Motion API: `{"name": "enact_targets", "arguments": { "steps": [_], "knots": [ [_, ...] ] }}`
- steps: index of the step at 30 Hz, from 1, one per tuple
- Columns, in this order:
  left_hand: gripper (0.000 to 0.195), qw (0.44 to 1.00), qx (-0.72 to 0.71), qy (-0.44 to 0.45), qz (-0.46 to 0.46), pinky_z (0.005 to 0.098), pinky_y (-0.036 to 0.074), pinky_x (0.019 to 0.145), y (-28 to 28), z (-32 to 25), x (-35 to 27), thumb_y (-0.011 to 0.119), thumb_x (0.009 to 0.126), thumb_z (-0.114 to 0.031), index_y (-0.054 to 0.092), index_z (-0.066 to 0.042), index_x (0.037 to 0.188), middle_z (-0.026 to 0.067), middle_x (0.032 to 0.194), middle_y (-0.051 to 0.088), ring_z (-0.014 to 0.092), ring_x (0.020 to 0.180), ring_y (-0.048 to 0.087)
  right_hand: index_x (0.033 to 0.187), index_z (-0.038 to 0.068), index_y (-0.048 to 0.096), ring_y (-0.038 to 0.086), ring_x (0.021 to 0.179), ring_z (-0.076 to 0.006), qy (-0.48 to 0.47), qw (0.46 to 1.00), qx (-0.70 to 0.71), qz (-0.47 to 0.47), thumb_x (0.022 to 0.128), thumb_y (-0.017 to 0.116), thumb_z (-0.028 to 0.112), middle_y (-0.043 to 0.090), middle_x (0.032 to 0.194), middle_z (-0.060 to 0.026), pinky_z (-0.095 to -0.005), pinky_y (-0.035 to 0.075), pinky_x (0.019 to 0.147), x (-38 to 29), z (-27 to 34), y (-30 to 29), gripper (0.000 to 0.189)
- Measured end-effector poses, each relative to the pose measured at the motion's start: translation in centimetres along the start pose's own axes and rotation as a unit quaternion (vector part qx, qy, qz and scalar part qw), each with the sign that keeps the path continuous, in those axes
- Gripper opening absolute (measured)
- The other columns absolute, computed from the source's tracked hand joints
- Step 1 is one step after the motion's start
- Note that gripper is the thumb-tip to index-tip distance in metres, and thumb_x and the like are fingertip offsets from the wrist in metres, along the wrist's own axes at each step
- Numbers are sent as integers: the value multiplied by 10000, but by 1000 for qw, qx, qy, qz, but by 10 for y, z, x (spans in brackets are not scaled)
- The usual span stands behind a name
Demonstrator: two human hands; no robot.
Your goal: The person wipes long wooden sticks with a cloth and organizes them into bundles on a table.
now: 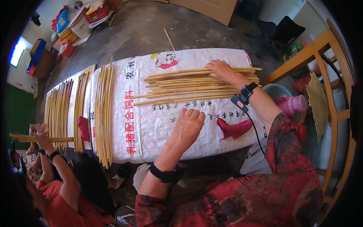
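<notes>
My right hand (225, 73) lies over the far side of a row of peeled wooden sticks (187, 82), its fingertips and thumb around the farthest one. The sticks run left to right on a white woven sack (170, 136) that covers the table and bears printed writing and a cartoon pig. My left hand (187, 127) is just nearer to me than the row, fingers curled towards the palm. No object shows in it, though its underside is hidden. A crumpled dark red cloth (234, 129) lies to its right on the sack.
More stick bundles (104, 113) lie crosswise to the left, with a second red cloth (83, 128). At far left a co-worker's hands (42, 139) hold several sticks. A wooden chair (326, 71) and a pink flask (292, 104) stand at right. One stick (169, 39) shows beyond the table.
</notes>
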State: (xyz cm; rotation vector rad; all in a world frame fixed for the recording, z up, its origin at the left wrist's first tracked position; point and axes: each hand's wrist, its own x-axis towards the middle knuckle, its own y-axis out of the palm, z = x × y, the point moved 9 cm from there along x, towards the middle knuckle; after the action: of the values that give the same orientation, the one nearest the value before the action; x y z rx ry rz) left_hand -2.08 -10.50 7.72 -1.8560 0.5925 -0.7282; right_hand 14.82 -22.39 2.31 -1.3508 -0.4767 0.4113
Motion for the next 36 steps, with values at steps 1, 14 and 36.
{"name": "enact_targets", "arguments": {
  "steps": [1, 14, 36],
  "knots": [
    [186, 1000, -4, -1, -10, 357, 381, 772, -1, 0, 0, 618, 662, -110, 513, -55, 806, 76, 793, 534, 236, 812, 521, 972, 68, 505, 499, 945, -263, 6, 1000, 20, -9, 734, 600, 175, 538, 924, -114, -376, 402, 796, 0, 0, -3, 277],
    [233, 996, -9, -41, 73, 360, 381, 770, 17, 2, -6, 634, 663, -129, 524, -51, 853, 90, 842, 535, 259, 840, 515, 1091, 130, 496, 432, 1036, -243, 82, 988, 6, -127, 804, 503, 300, 508, 1045, -79, -386, 299, 890, -18, 19, 18, 334],
    [753, 988, 82, -128, 11, 491, 103, 1017, 45, 53, 29, 678, 659, -318, 324, -44, 1265, 149, 1364, 221, 275, 1274, 188, 1050, 113, 529, 452, 1039, -218, 47, 978, 61, -193, 799, 500, 283, 533, 1050, -69, -374, 302, 889, -29, 47, 9, 305]
  ]
}}
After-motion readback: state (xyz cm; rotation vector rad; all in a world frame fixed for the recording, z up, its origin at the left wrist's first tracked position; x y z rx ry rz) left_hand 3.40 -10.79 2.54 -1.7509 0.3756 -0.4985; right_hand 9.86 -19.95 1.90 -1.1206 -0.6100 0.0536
